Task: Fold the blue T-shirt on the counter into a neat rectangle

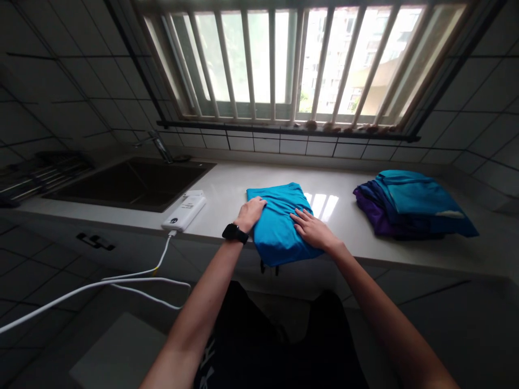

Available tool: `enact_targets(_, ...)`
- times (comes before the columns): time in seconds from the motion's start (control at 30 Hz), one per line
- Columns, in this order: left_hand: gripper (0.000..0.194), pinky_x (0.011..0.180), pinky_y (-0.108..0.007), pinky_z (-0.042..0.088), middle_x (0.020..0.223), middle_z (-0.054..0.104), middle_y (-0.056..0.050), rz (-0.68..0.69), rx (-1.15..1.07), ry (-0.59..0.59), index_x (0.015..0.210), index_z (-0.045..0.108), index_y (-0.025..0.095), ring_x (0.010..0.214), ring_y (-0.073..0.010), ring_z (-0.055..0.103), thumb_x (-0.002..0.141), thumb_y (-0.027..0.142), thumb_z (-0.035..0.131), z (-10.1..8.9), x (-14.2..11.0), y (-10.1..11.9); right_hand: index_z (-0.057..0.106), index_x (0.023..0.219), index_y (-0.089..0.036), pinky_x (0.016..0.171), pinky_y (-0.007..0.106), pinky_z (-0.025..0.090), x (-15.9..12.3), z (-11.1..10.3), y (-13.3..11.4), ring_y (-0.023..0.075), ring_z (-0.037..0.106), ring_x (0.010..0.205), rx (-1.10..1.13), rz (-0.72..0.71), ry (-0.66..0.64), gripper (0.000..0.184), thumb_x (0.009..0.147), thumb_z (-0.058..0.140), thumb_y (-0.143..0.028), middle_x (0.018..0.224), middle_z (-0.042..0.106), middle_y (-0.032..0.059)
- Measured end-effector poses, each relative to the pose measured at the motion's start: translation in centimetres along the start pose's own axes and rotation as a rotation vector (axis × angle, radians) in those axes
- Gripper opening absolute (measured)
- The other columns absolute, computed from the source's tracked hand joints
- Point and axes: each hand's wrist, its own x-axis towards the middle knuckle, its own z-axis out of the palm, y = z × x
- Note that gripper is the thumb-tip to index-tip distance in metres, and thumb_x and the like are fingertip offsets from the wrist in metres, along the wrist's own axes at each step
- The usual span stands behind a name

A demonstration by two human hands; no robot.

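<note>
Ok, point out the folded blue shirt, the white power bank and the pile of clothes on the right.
Folded blue shirt (279,227): head view, on its middle between the hands.
White power bank (184,212): head view, on its top face.
Pile of clothes (409,205): head view, on the teal top layer.

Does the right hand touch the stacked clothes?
No, the right hand rests on the folded blue garment, apart from the stack of clothes.
</note>
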Motion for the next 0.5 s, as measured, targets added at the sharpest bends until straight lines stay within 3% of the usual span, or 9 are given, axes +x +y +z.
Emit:
enact_targets(0.07, 0.033, 0.103, -0.032, 0.052, 0.136, 0.069, -0.011, 0.021, 0.069, -0.014, 0.129, 0.070, 0.022, 0.121, -0.0234, 0.066, 0.102, 0.029, 0.053, 0.3, -2.3, 1.0, 0.047, 0.159, -0.015, 0.129, 0.051, 0.029, 0.0, 0.6, -0.1, 0.0297, 0.026, 0.159, 0.012, 0.011, 0.038, 0.056, 0.108, 0.032, -0.035, 0.167, 0.039, 0.0110)
enact_targets(0.13, 0.044, 0.104, -0.038, 0.053, 0.140, 0.067, -0.016, -0.016, 0.130, -0.002, 0.139, 0.064, 0.020, 0.124, -0.0286, 0.066, 0.102, 0.041, 0.054, 1.4, -5.2, 2.0, 0.048, 0.158, -0.014, 0.129, 0.052, 0.029, -0.1, 1.0, -0.3, 0.0308, 0.028, 0.159, 0.017, 0.031, 0.071, 0.057, 0.108, 0.032, -0.035, 0.167, 0.040, 0.0118)
enact_targets(0.23, 0.056, 0.114, -0.051, 0.047, 0.155, 0.053, -0.024, -0.073, 0.198, 0.123, 0.148, 0.058, 0.014, 0.144, -0.0380, 0.051, 0.104, 0.046, 0.048, 3.7, -8.4, 3.2, 0.049, 0.157, -0.011, 0.130, 0.053, 0.027, -0.1, 1.4, -0.8, 0.0316, 0.029, 0.158, 0.026, 0.046, 0.101, 0.057, 0.108, 0.031, -0.033, 0.166, 0.041, 0.0139)
enact_targets(0.37, 0.055, 0.119, -0.056, 0.042, 0.159, 0.046, -0.027, -0.050, 0.203, 0.197, 0.149, 0.057, 0.008, 0.149, -0.0415, 0.043, 0.105, 0.038, 0.044, 5.0, -8.8, 3.2, 0.051, 0.155, -0.009, 0.129, 0.056, 0.026, 0.0, 1.4, -1.2, 0.0323, 0.031, 0.158, 0.078, 0.044, 0.126, 0.058, 0.106, 0.031, -0.033, 0.163, 0.045, 0.0162)
enact_targets(0.43, 0.051, 0.119, -0.055, 0.043, 0.157, 0.050, -0.027, 0.013, 0.180, 0.176, 0.146, 0.059, 0.007, 0.148, -0.0401, 0.046, 0.104, 0.032, 0.046, 4.3, -8.3, 2.4, 0.058, 0.149, -0.008, 0.128, 0.056, 0.028, -0.1, 0.7, -0.8, 0.0329, 0.035, 0.155, 0.149, 0.011, 0.119, 0.056, 0.105, 0.032, -0.032, 0.159, 0.051, 0.0175)
enact_targets(0.5, 0.046, 0.118, -0.050, 0.046, 0.152, 0.057, -0.022, 0.136, 0.128, 0.140, 0.142, 0.062, 0.010, 0.143, -0.0339, 0.054, 0.100, 0.018, 0.045, 3.2, -8.5, 1.4, 0.069, 0.135, -0.013, 0.122, 0.053, 0.037, -0.5, -0.6, 0.3, 0.0314, 0.049, 0.146, 0.277, -0.020, 0.115, 0.053, 0.105, 0.030, -0.033, 0.148, 0.062, 0.0162)
